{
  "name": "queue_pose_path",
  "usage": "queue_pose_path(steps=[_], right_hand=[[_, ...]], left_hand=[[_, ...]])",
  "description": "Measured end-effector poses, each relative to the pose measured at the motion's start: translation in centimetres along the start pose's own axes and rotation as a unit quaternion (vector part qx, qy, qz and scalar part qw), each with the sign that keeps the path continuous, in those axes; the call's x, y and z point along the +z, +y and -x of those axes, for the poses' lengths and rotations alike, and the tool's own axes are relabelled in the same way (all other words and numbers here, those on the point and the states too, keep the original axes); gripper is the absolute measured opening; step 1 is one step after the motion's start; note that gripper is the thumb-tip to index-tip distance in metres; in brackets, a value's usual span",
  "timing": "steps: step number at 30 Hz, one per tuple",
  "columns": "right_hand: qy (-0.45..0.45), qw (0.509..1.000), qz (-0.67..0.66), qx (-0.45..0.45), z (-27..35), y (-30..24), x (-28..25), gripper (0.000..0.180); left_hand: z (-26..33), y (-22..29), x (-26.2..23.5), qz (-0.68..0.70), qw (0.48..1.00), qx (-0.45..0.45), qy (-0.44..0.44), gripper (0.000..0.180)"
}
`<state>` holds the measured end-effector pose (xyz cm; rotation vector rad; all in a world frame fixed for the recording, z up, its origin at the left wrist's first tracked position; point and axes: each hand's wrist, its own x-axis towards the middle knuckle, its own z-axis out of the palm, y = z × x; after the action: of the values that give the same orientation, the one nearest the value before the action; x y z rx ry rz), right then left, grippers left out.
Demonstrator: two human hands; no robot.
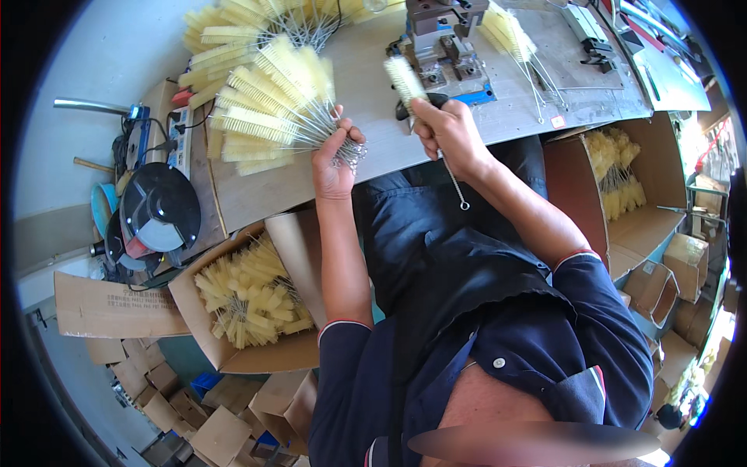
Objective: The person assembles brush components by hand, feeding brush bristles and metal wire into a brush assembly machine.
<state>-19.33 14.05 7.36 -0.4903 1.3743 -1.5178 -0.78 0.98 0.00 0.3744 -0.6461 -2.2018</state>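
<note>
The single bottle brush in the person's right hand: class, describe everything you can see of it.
The single bottle brush has a pale yellow cylindrical bristle head on a twisted metal wire stem that ends in a small loop. It is held tilted, bristles up and to the left over the wooden workbench, loop hanging down toward the lap. The right hand grips the stem just below the bristles, fingers closed around it. Nothing else appears to touch it.
</note>
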Motion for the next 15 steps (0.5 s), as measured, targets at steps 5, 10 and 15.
queue_pose_path(steps=[5, 10, 15], right_hand=[[0.04, 0.998, -0.05, 0.028, 0.4, -1.8, -3.3, 0.038], [0.015, 0.994, -0.098, 0.05, -1.0, -1.9, -4.0, 0.033], [0.021, 0.995, -0.078, 0.065, -1.4, -3.2, -3.4, 0.045]], left_hand=[[0.0, -0.2, 0.1, -0.005, 1.0, -0.007, -0.006, 0.054], [0.0, -0.3, 0.4, 0.001, 1.0, -0.005, -0.014, 0.054], [-0.2, -0.2, 0.2, 0.003, 1.0, -0.008, -0.014, 0.052]])
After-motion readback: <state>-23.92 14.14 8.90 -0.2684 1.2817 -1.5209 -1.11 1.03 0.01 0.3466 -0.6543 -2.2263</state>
